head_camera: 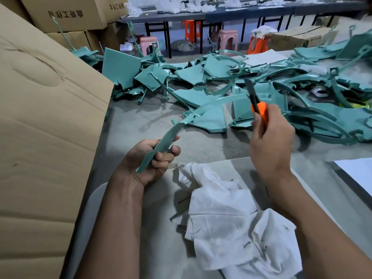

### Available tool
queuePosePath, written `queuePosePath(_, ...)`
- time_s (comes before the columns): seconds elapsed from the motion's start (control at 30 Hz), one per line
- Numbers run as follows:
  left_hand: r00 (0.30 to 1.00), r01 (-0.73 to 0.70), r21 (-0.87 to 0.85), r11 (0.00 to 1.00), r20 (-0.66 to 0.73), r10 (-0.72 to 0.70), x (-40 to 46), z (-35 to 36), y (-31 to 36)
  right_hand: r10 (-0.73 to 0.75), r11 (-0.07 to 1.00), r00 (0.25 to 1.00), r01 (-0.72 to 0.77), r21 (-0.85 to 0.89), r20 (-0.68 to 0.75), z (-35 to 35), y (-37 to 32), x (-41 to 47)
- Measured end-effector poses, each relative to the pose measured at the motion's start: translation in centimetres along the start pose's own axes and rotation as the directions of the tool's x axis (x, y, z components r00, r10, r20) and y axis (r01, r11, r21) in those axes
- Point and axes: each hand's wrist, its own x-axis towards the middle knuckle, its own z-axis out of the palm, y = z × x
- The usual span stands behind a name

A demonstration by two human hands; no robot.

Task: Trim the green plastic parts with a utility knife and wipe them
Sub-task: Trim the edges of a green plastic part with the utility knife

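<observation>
Trimming step: the left hand point(156, 158) curls its fingers point(167, 156) round the near end of a curved green plastic part point(175, 127), which arcs up and away beyond them. The right hand point(269, 141) grips an orange utility knife point(258, 106), blade raised clear of the part. Next, judged: blade to the part's edge; the white cloth point(231, 218) lies on the table point(211, 146) below both hands.

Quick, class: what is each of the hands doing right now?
Left hand: grips a curved green plastic part.
Right hand: grips the orange utility knife, blade out.
</observation>
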Motion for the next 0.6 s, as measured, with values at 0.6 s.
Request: queuePosePath(0.6, 0.974, -0.217, 0.61, 0.762, 0.181, 0.133, 0.1, 1.0, -1.3, -0.006, 0.975, 0.928, 0.089, -0.205, 0.372, 1.7, -0.6, -1.4)
